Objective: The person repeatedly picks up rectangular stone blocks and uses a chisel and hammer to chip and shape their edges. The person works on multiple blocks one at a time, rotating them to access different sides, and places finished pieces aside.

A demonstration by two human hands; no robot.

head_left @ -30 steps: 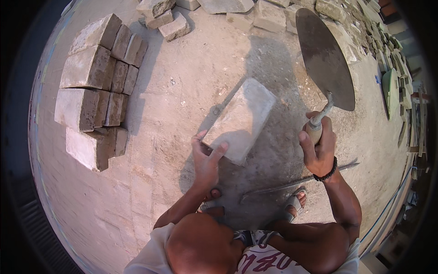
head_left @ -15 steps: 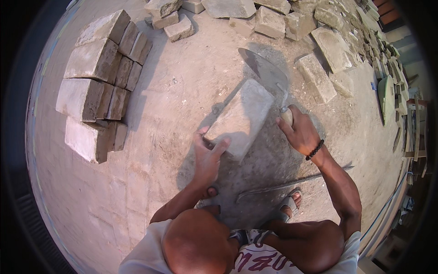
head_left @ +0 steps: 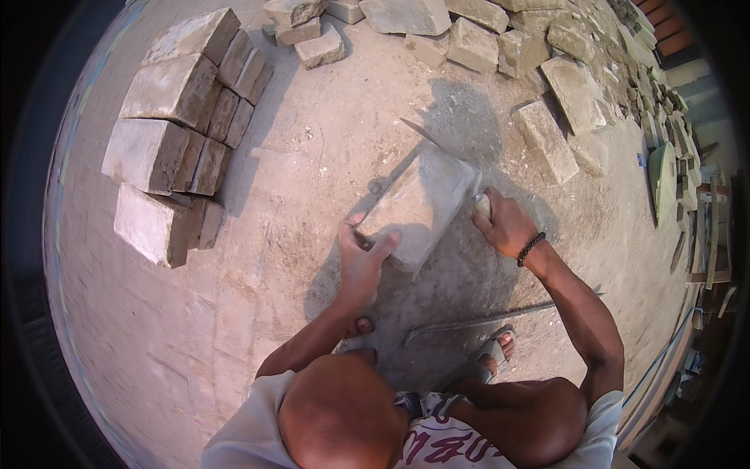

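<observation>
A pale grey, dusty block (head_left: 418,211) is tilted in front of me. My left hand (head_left: 362,262) grips its near left end, thumb on the upper face and fingers around the edge. In my right hand (head_left: 509,227) is a trowel (head_left: 483,206), held closed around its light handle. The blade shows almost edge-on along the block's far end and seems to touch it; part of it is hidden behind the block. Whether the block's underside rests on the ground I cannot tell.
To the left stands a stack of similar blocks (head_left: 168,94). Loose blocks (head_left: 473,45) and rubble lie along the far side, with more blocks (head_left: 545,141) at the right. A long thin rod (head_left: 484,319) lies near my sandalled feet. A green curved object (head_left: 662,184) stands farther right.
The trowel has come nearer, its blade turning from a broad face to nearly edge-on against the block's far end. My left hand keeps its hold. The whole view has shifted slightly.
</observation>
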